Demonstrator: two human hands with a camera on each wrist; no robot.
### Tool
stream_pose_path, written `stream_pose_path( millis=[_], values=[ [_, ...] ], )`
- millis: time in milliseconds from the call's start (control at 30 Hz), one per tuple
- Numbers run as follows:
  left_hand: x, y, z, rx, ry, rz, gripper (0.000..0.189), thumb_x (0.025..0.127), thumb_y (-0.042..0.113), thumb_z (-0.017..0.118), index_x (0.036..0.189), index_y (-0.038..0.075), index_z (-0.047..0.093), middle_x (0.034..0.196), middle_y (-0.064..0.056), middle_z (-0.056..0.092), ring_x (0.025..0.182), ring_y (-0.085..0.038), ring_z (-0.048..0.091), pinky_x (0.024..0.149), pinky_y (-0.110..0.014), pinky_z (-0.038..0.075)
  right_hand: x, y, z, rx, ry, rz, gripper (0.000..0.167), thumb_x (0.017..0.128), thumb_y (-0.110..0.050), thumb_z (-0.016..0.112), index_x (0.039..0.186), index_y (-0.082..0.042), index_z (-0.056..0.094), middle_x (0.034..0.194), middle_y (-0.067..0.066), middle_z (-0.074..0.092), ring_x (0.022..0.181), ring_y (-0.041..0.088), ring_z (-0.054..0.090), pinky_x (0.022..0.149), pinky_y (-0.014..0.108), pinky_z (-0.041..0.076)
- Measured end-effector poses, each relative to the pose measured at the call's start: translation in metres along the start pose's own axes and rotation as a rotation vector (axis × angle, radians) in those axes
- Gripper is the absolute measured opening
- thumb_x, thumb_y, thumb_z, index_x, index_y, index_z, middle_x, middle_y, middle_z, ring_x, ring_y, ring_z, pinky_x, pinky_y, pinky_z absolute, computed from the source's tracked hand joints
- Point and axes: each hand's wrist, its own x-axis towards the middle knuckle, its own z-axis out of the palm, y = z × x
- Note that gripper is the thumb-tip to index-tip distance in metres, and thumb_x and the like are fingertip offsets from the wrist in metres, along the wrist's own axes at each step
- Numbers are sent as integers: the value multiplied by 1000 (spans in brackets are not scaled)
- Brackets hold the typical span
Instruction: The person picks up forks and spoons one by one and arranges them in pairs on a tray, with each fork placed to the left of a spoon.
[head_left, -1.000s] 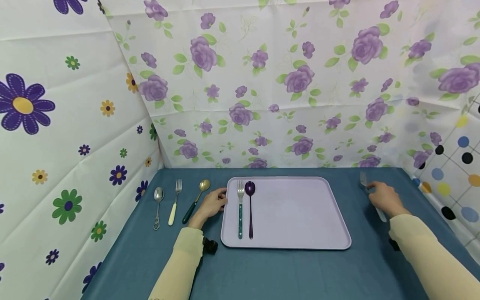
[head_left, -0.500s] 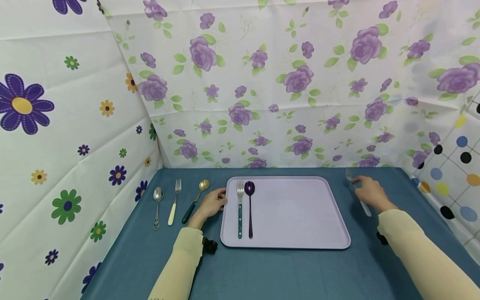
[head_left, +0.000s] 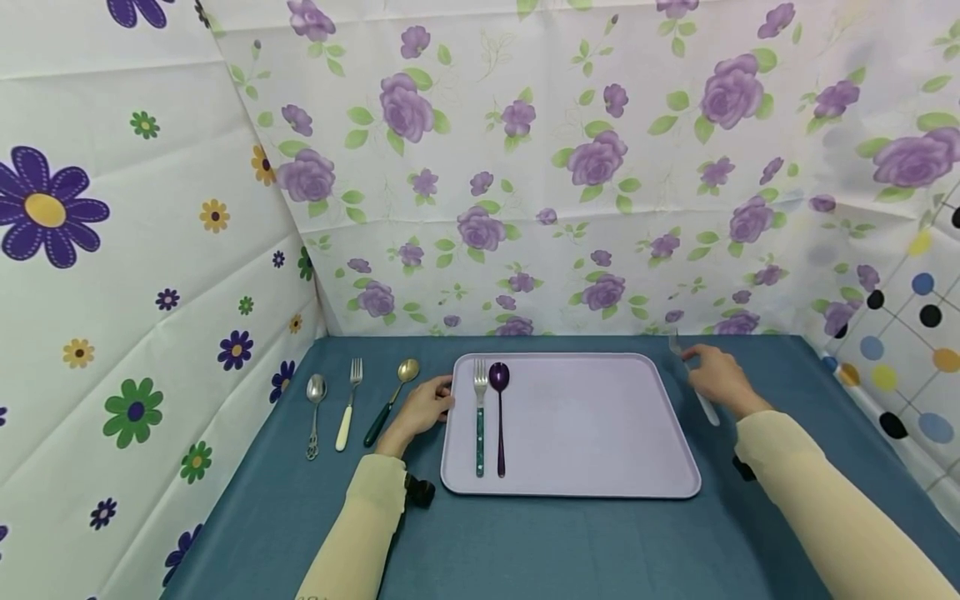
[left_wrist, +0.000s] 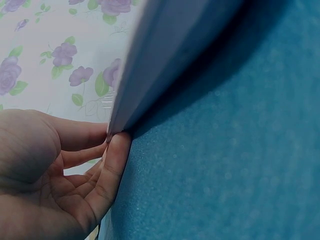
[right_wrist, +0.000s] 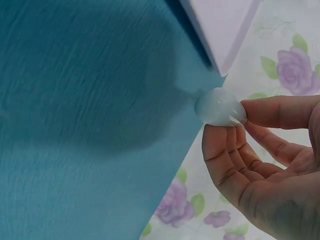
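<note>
My right hand [head_left: 722, 382] pinches a fork [head_left: 706, 409] with a pale whitish handle, just right of the lilac tray [head_left: 585, 433]. Its tines point to the back wall. In the right wrist view, the rounded handle end [right_wrist: 219, 107] faces the camera between thumb and fingers, over the blue cloth. On the other side, my left hand [head_left: 424, 405] grips the tray's left rim, thumb and fingers meeting at the edge in the left wrist view. Lying on the tray near that rim are a green-handled fork [head_left: 480, 425] and a dark purple spoon [head_left: 501, 417], side by side.
Left of the tray, on the blue cloth [head_left: 555, 542], lie an ornate silver spoon [head_left: 314, 417], a cream-handled fork [head_left: 348, 408] and a gold spoon [head_left: 405, 372] with a green handle. The gold spoon is close beside my left wrist. Patterned sheets [head_left: 525, 167] wall the table's back and sides.
My right hand has moved left with the pale-handled fork, from the table's right side to near the tray's right edge. The left hand and the tray stay in place.
</note>
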Motion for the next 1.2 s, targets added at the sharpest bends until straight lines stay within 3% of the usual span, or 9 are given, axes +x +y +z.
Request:
stream_pose_path(
  millis=[233, 300, 400, 467, 567, 667, 767, 900, 1200],
  values=[
    [1, -1, 0, 8, 3, -4, 46, 104, 3, 58, 149, -4, 51, 106, -13, 62, 94, -22, 66, 77, -36, 62, 1, -16, 4, 5, -8, -24, 53, 93, 1, 42, 145, 10, 48, 129, 40, 54, 52, 17, 36, 51, 34, 39],
    [0, -1, 0, 11, 7, -3, 47, 104, 3, 59, 149, -5, 51, 106, -13, 62, 94, -22, 66, 78, -36, 62, 1, -22, 5, 8, -7, -29, 53, 93, 1, 42, 145, 10, 48, 118, 36, 60, 52, 16, 35, 51, 34, 39],
    [0, 0, 0, 10, 6, 0, 47, 103, 4, 59, 149, -4, 51, 106, -13, 62, 94, -22, 66, 78, -36, 62, 1, -29, 8, 6, -9, -37, 54, 92, 2, 41, 145, 10, 49, 89, 24, 63, 50, 13, 33, 50, 32, 38],
    [-1, 1, 0, 11, 5, 2, 47, 103, 4, 59, 149, -4, 51, 106, -13, 62, 94, -22, 66, 78, -36, 62, 2, -32, 11, 4, -11, -45, 55, 91, 3, 40, 145, 9, 48, 70, 12, 55, 49, 12, 32, 49, 30, 36],
    [-1, 1, 0, 7, 5, 2, 47, 103, 4, 59, 149, -4, 51, 106, -13, 61, 94, -22, 66, 78, -35, 62, 1, -37, 15, 2, -15, -61, 57, 89, 5, 40, 145, 10, 48, 59, 1, 43, 48, 11, 31, 48, 28, 34],
    [-1, 1, 0, 6, 5, 0, 47, 104, 4, 59, 149, -4, 51, 106, -13, 61, 94, -22, 66, 78, -35, 62, 2, -41, 18, 4, -21, -68, 58, 89, 4, 43, 146, 9, 48, 60, 4, 45, 49, 12, 33, 48, 28, 34],
    [0, 1, 0, 7, 3, -2, 47, 104, 4, 59, 149, -4, 51, 106, -12, 61, 93, -21, 66, 77, -35, 62, 3, -43, 21, 15, -24, -77, 56, 89, 3, 47, 145, 9, 49, 78, 16, 60, 54, 15, 43, 51, 30, 39],
    [0, 0, 0, 9, -1, -3, 47, 104, 4, 59, 149, -4, 51, 105, -13, 61, 93, -22, 66, 77, -35, 62, 3, -47, 25, 26, -31, -83, 55, 90, 2, 49, 145, 8, 51, 99, 25, 65, 57, 17, 46, 51, 31, 39],
    [1, -1, 1, 0, -2, -2, 47, 104, 4, 59, 150, -4, 51, 106, -13, 61, 93, -21, 65, 76, -35, 61, 4, -60, 34, 36, -44, -85, 53, 91, 3, 50, 143, 7, 53, 87, 16, 63, 51, 14, 43, 49, 30, 40]
  ],
)
